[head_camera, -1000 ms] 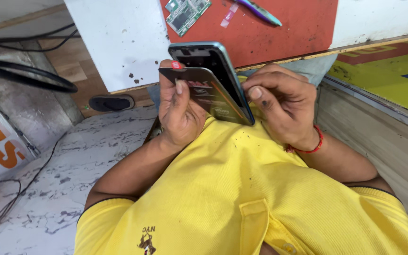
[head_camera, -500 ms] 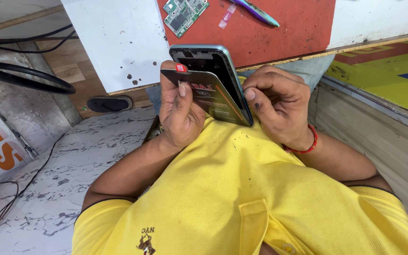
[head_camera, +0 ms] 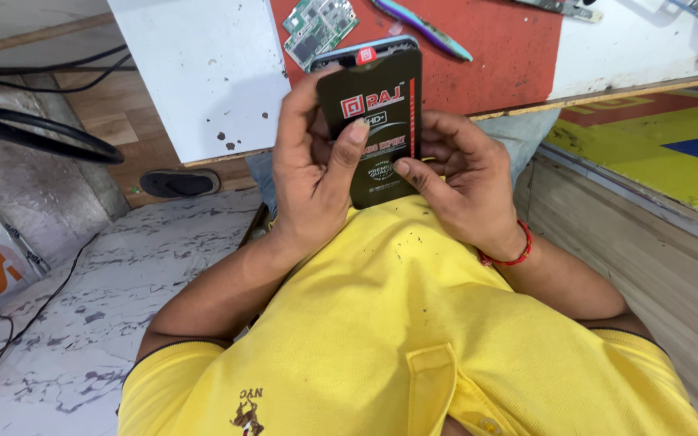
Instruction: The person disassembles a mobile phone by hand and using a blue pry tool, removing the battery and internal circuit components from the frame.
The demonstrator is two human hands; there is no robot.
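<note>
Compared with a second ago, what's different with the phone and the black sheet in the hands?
The black sheet, earlier tilted up off the phone, now lies flat over its face. The left hand presses a thumb on it; the right hand steadies the lower edge. Both hands kept their hold throughout.

We record a phone (head_camera: 369,121) faced with a glossy black protective film carrying printed lettering and a small red plastic pull tab at its top edge. The surface (head_camera: 203,73) is smooth, matt white board, speckled with dark spots; on it lies a red mat (head_camera: 510,48) with a dull, faintly grainy finish. A circuit board (head_camera: 319,28) shows green laminate with bright metal parts. The pen (head_camera: 422,28) is glossy plastic. The shirt (head_camera: 414,323) is yellow knitted cloth, matt, with stitched embroidery. The floor (head_camera: 123,274) looks like polished marble, veined grey. The wristband (head_camera: 510,254) is red thread. The cable (head_camera: 34,133) is matt black rubber.
</note>
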